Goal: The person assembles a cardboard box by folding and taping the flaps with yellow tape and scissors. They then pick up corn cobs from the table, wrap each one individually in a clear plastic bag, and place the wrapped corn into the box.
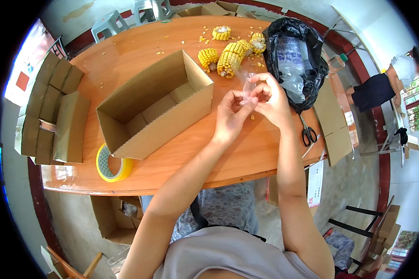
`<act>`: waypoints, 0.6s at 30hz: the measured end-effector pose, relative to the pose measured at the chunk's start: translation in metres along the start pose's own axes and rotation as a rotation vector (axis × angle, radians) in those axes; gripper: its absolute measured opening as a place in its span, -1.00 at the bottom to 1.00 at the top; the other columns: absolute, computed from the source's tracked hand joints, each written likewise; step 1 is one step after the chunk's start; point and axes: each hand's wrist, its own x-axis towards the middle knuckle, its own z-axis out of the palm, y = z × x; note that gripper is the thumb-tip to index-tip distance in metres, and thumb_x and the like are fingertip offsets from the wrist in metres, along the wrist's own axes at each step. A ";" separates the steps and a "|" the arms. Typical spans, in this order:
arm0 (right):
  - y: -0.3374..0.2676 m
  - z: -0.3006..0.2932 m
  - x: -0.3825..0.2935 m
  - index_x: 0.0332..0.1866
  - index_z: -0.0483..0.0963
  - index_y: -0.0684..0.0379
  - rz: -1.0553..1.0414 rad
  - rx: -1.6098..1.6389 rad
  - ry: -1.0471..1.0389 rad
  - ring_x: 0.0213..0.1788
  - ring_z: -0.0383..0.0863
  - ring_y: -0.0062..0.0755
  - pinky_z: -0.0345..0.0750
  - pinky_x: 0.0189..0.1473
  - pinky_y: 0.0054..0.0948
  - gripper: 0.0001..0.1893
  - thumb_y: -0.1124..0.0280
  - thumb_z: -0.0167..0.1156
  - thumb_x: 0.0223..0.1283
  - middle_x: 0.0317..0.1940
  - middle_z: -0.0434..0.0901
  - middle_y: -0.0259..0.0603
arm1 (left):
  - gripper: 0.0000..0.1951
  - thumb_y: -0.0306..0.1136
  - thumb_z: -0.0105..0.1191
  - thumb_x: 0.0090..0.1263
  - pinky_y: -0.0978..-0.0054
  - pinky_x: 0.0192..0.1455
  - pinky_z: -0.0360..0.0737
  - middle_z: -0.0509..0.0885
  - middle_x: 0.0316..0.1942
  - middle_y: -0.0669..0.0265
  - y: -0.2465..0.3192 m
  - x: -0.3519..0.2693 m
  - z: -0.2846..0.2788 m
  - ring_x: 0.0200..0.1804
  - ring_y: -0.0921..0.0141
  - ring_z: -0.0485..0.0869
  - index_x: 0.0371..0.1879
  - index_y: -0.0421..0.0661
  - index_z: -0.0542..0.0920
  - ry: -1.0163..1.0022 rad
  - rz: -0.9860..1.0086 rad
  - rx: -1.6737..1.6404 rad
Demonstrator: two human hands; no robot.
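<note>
Both my hands meet over the wooden table, pinching a small clear plastic bag (248, 83) between fingertips. My left hand (232, 113) grips its lower end, while my right hand (270, 101) holds it from the other side. What the bag contains, if anything, is too blurred to tell. Just beyond lie several pieces of corn on the cob (230, 59), with loose kernels scattered about. To the left of my hands stands an open-topped cardboard box (174, 118); its visible floor is bare. A black plastic bag (295, 38) with clear printed plastic packaging (291, 66) inside sits right of my right hand.
A yellow tape roll (115, 167) stands near the table's front edge. Stacked cardboard boxes (68, 127) occupy the left end. Scissors (308, 134) and flattened cardboard (330, 122) lie at the right. Another person (379, 87) stands by a far table. An open carton (113, 223) is below.
</note>
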 end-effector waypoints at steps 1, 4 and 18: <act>0.001 -0.002 -0.001 0.05 0.37 0.16 0.009 0.002 -0.019 -0.39 0.51 -0.72 0.44 -0.32 -0.67 -0.44 0.52 0.46 -0.11 -0.47 0.55 -0.40 | -0.78 -0.31 0.15 0.40 0.51 -0.19 0.60 0.62 -0.22 0.31 0.001 0.001 -0.003 -0.19 0.51 0.59 -0.17 -0.19 0.51 -0.008 -0.071 -0.026; -0.003 -0.009 0.000 0.05 0.37 0.16 0.074 0.059 -0.078 -0.38 0.48 -0.74 0.42 -0.32 -0.70 -0.44 0.53 0.45 -0.12 -0.47 0.50 -0.44 | -0.79 -0.26 0.14 0.41 0.58 -0.32 0.60 0.66 -0.31 0.31 0.013 -0.001 0.001 -0.36 0.55 0.60 -0.27 -0.17 0.55 0.071 -0.204 -0.157; 0.009 -0.027 0.006 0.04 0.36 0.15 0.073 0.626 0.344 -0.29 0.62 -0.57 0.52 -0.28 -0.60 -0.66 0.52 0.27 0.19 -0.35 0.60 -0.29 | -0.85 -0.28 0.11 0.43 0.48 -0.03 0.60 0.63 -0.27 0.37 0.009 0.002 -0.006 -0.13 0.47 0.63 -0.32 -0.08 0.54 0.078 -0.222 -0.185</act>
